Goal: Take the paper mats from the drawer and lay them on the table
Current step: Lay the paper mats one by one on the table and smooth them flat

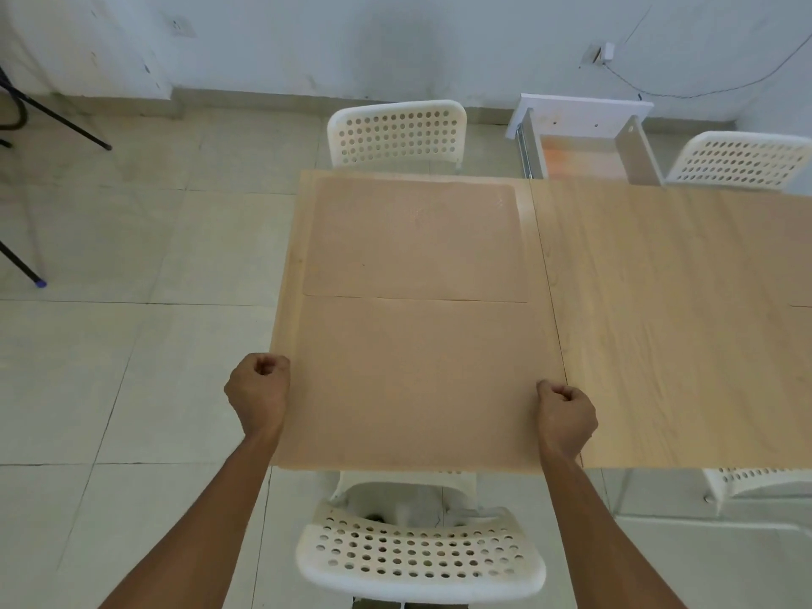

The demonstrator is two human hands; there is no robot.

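Two brown paper mats lie on the light wooden table. The far mat lies flat at the table's far left. The near mat sits just in front of it, its near edge reaching the table's front edge. My left hand is closed on the near mat's left edge. My right hand is closed on its right edge. The white drawer stands pulled out beyond the table's far side, and its visible bottom looks bare.
A white perforated chair stands right below my arms at the table's front. Another chair faces it at the far side, a third is at the far right. Black stand legs cross the tiled floor on the left.
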